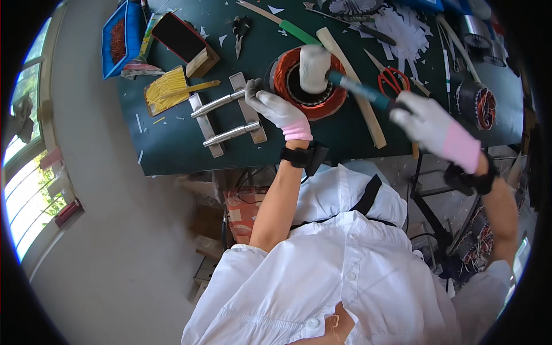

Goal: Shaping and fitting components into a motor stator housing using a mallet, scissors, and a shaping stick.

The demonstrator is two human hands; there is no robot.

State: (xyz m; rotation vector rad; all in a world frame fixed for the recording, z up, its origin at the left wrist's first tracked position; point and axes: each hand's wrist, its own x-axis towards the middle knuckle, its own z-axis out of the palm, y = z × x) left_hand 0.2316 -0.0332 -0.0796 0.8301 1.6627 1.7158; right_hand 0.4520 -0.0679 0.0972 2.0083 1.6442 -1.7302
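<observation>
A motor stator (339,102) with a ring of copper-coloured windings rests on the dark green table. My left hand (279,109), in a white glove with a pink cuff, lies along its lower left side, fingers curved against the outside. In my right hand (422,121), gloved the same way and smeared by motion, is the teal handle of a mallet (315,69). Its white head is over the stator's opening and covers part of the windings; whether it touches them I cannot tell. A metal frame with two shiny rods (233,133) lies beside my left hand.
Right of the stator lie a long wooden stick (368,118) and red-handled scissors (392,79). Farther off are pliers (239,34), a phone (178,37), yellow strips (167,92), white paper pieces (402,29) and a blue bin (133,34). Another wound stator (476,106) stands at right.
</observation>
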